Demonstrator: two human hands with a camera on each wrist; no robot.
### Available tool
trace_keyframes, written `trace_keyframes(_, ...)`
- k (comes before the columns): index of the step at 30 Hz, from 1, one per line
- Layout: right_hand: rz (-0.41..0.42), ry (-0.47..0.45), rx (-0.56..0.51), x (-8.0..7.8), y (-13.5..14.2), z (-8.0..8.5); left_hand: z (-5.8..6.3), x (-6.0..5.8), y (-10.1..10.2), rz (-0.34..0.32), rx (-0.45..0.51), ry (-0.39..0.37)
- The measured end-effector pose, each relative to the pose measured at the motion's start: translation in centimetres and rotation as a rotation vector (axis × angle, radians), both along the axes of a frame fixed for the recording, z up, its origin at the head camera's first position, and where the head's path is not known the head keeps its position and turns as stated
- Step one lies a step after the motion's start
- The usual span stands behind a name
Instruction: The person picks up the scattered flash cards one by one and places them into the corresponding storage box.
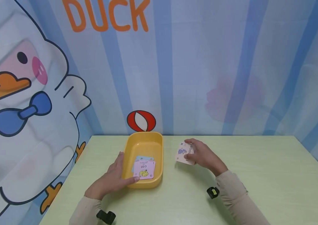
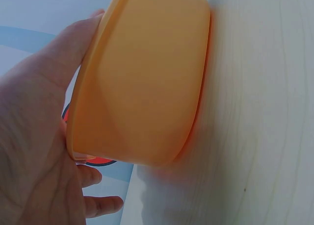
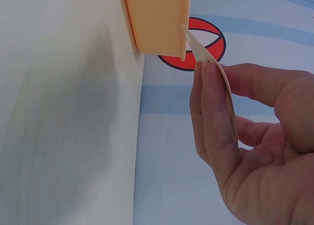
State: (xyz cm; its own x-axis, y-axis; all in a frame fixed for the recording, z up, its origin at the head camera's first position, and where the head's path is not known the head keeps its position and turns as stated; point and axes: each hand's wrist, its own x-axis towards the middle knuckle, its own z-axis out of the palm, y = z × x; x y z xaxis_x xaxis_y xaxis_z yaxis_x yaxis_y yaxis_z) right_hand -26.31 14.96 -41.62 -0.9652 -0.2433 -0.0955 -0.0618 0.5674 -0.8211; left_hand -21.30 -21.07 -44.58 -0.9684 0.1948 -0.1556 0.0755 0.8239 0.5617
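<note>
A yellow plastic tray (image 1: 161,156) stands on the table near its back edge. My left hand (image 1: 112,176) rests against the tray's left side and near corner, its thumb over the near rim and its other fingers extended along the outside. In the left wrist view the outer wall of the tray fills the middle. Inside lie a pink card (image 1: 144,169) with "cat" and a yellow animal on it, and a blue card (image 1: 144,158) partly under it. To the right of the tray, my right hand (image 1: 203,154) pinches a pale picture card (image 1: 182,153), held above the table, its face showing a bluish drawing.
The pale green table (image 1: 260,181) reaches back to a blue striped curtain (image 1: 192,62) with a large duck (image 1: 29,140) printed at left. Both wrists wear small black devices (image 1: 212,192).
</note>
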Motion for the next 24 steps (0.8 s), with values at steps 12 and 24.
trace_keyframes(12,0.019,0.022,-0.017,0.47,-0.35,0.29,-0.07,-0.07,0.06,0.007,-0.006,-0.004)
trace_keyframes(24,0.02,0.015,-0.049,0.91,-0.71,0.7,-0.14,-0.08,-0.04,-0.01,0.0,0.016)
